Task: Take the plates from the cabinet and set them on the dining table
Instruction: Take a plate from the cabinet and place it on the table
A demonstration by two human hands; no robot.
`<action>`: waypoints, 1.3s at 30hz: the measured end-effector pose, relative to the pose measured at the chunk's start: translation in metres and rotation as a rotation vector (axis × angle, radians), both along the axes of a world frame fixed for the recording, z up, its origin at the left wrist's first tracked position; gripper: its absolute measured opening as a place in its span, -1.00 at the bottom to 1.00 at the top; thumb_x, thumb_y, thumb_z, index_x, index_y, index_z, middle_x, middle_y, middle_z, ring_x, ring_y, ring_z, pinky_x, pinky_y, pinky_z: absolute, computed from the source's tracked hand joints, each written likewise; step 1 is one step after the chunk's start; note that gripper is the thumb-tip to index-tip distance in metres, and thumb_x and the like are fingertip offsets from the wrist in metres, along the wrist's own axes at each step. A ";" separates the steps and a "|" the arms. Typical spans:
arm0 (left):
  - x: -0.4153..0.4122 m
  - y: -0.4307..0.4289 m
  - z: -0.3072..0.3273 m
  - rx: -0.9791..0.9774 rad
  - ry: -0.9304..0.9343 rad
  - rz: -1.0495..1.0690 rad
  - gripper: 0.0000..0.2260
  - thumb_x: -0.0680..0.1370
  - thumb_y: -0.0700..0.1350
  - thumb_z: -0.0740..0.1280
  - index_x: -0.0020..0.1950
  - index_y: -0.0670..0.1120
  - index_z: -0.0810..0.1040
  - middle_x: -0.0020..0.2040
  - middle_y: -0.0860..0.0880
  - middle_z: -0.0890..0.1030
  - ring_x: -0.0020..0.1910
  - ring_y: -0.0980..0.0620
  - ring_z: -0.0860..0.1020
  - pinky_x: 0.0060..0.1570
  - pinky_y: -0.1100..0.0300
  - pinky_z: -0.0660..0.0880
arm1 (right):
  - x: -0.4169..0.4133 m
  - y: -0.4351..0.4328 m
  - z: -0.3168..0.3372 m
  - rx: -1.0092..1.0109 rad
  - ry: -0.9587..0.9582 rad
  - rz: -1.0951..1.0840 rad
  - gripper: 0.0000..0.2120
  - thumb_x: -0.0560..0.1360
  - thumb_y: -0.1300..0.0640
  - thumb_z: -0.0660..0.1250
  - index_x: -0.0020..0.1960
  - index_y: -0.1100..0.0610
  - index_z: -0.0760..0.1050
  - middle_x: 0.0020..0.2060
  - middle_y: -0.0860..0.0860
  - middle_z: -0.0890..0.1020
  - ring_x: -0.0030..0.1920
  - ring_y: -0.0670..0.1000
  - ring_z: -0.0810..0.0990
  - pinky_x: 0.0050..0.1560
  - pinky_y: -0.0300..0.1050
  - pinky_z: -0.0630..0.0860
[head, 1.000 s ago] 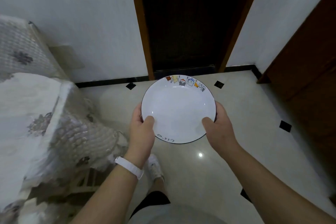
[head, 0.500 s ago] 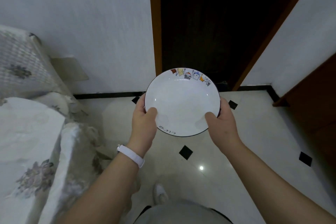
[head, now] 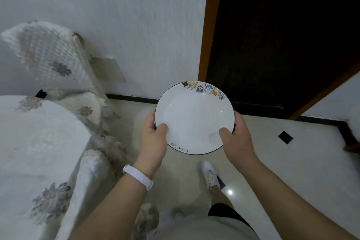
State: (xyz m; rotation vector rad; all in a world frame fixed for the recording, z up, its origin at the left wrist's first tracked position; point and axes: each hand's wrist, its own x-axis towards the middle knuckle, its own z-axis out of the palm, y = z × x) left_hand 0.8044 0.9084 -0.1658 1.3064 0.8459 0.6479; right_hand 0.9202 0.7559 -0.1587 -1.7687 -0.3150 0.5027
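Since a second ago the cloth-covered table (head: 35, 142) has slid further into view at left, its chair (head: 58, 58) behind it. Left hand (head: 153, 140) and right hand (head: 236, 138) each clamp the plate (head: 194, 118) by opposite rims, thumbs on top. Best to keep it level, turn left, and lower it flat onto the cloth.

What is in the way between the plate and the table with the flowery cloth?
Nothing visible. Both hands, left hand and right hand, hold the plate over open floor. The cloth-covered table lies to the left, with a covered chair behind it, off the direct path.
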 end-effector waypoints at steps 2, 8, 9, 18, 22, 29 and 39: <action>0.019 0.015 0.001 -0.005 0.010 0.057 -0.48 0.49 -0.46 0.10 0.15 0.10 0.54 -0.04 0.16 0.68 -0.06 0.15 0.61 -0.19 0.32 0.52 | 0.026 0.022 -0.006 0.016 0.020 0.052 -0.48 0.47 0.35 0.19 0.37 -0.02 0.37 0.10 -0.16 0.57 0.07 -0.19 0.53 -0.13 -0.32 0.46; 0.093 0.051 0.003 0.009 0.010 0.224 -0.48 0.50 -0.45 0.11 0.30 0.03 0.50 0.15 0.06 0.65 0.11 0.05 0.61 0.01 0.17 0.55 | 0.128 0.084 -0.010 0.038 0.009 0.219 -0.49 0.45 0.36 0.20 0.31 -0.05 0.42 0.06 -0.22 0.60 0.01 -0.26 0.55 -0.13 -0.33 0.46; 0.106 0.055 0.005 0.018 0.012 0.242 -0.47 0.50 -0.45 0.11 0.27 0.06 0.50 0.12 0.09 0.66 0.09 0.07 0.61 -0.01 0.19 0.55 | 0.146 0.092 -0.008 0.039 0.000 0.246 -0.51 0.45 0.37 0.20 0.26 -0.07 0.44 0.03 -0.23 0.61 -0.02 -0.28 0.56 -0.14 -0.35 0.46; 0.143 0.083 0.013 0.048 0.059 0.471 -0.47 0.39 -0.30 0.16 0.28 0.09 0.51 0.14 0.07 0.65 0.12 0.01 0.61 0.05 0.04 0.59 | 0.214 0.166 -0.010 0.074 0.050 0.527 -0.52 0.43 0.38 0.20 0.22 -0.06 0.46 0.01 -0.21 0.63 -0.03 -0.25 0.59 -0.15 -0.41 0.48; 0.132 0.100 0.015 0.060 0.088 0.591 -0.47 0.46 -0.42 0.14 0.33 0.01 0.49 0.09 0.13 0.67 0.08 0.06 0.61 -0.06 0.21 0.57 | 0.207 0.199 -0.012 0.095 0.083 0.624 -0.52 0.43 0.38 0.22 0.13 -0.16 0.44 -0.01 -0.22 0.62 -0.06 -0.30 0.57 -0.17 -0.44 0.44; 0.109 0.133 0.010 0.016 0.048 0.742 -0.45 0.42 -0.33 0.17 0.37 0.03 0.47 0.19 0.00 0.64 0.14 -0.05 0.61 0.02 -0.04 0.59 | 0.191 0.262 -0.010 0.087 0.074 0.770 -0.53 0.44 0.39 0.21 0.22 -0.06 0.43 0.02 -0.22 0.61 -0.09 -0.35 0.55 -0.18 -0.47 0.43; 0.051 0.225 -0.019 -0.057 -0.020 0.894 -0.49 0.45 -0.33 0.19 0.35 0.03 0.48 0.15 0.08 0.65 0.13 0.00 0.60 0.00 0.02 0.60 | 0.134 0.381 -0.015 -0.010 0.016 0.926 -0.49 0.44 0.40 0.20 0.25 -0.07 0.43 0.03 -0.22 0.61 -0.02 -0.29 0.56 -0.18 -0.49 0.44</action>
